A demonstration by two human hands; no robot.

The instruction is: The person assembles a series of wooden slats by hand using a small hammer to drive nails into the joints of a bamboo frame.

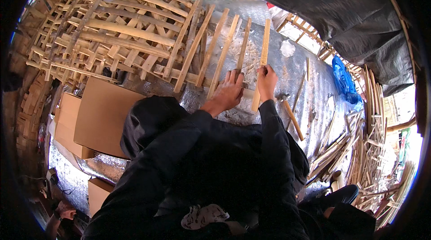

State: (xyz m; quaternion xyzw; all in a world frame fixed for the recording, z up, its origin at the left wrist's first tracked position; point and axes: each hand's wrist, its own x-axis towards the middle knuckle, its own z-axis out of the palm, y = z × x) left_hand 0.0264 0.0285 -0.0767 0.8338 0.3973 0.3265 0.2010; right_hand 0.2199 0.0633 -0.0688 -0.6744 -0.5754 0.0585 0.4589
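My right hand is closed on a flat bamboo slat, which runs away from me and sticks out below the fist. My left hand has its fingers curled over the near end of another bamboo slat, just left of the first. Several more slats lie side by side to the left, roughly parallel, across a crosspiece partly hidden by my left hand. A hammer with a wooden handle rests on the silvery floor sheet, right of my right hand.
Stacked bamboo lattice panels fill the far left. Cardboard boxes stand beside my left arm. A blue plastic bag and heaps of bamboo strips lie right. A black tarp hangs at the far right. Another person's hand shows lower left.
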